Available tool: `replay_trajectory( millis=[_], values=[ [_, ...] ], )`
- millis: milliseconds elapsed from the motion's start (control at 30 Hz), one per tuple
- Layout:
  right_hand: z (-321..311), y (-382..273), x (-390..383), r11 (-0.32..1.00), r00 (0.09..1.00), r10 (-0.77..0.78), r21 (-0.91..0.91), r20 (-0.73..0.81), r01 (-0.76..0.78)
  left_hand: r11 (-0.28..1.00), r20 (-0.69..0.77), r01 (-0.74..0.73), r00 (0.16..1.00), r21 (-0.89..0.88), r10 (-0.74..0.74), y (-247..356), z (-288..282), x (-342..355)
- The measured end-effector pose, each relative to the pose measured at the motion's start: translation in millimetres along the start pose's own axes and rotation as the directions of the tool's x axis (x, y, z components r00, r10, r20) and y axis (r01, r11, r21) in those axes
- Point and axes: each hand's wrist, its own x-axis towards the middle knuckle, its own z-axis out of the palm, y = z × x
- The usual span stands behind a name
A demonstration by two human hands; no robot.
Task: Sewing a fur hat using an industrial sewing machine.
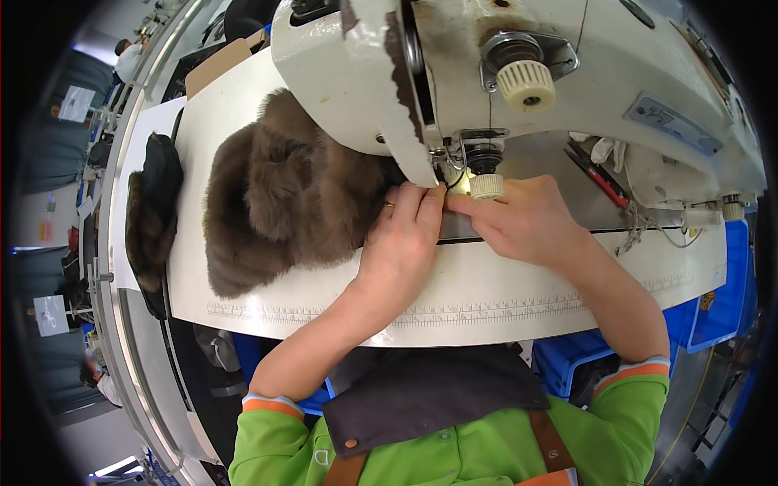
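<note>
A fluffy brown fur piece [275,194], bunched and hat-like in shape, lies on the white sewing table left of the needle. My left hand [405,243] is closed on its dark right-hand edge, fingers pressed together close by the presser foot. From the other side my right hand [523,219] reaches in, fingers curled and thumb and forefinger pinched near the needle; what they grip is hidden. A small lamp lights that spot. Above both hands stands the off-white sewing machine [348,89], its thread running down through the tension dial [486,186].
Red-handled tweezers [598,174] and tangled thread [636,227] lie right of the needle on the machine bed. A second dark, fur-trimmed piece [154,219] rests past the table's left edge. A printed ruler [486,310] follows the front edge; blue bins [567,356] stand below.
</note>
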Motion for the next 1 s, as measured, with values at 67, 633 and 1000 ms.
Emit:
replay_trajectory(
  millis=[67, 633, 1000],
  values=[
    [3, -2, 0, 0.999, 1.0, 0.012, -0.04, 0.012, -0.012, 1.0, -0.025, 0.005, 1.0, -0.003, -0.005, 0, 1, 0],
    [7, -12, -3, 0.984, 0.992, 0.07, -0.171, 0.104, -0.051, 0.999, 0.024, -0.026, 0.999, -0.021, 0.027, -16, 0, 3],
    [6, -11, 0, 0.982, 0.982, 0.143, -0.14, 0.12, -0.126, 0.998, -0.026, -0.059, 0.998, 0.017, 0.06, -15, -1, 9]
  ],
)
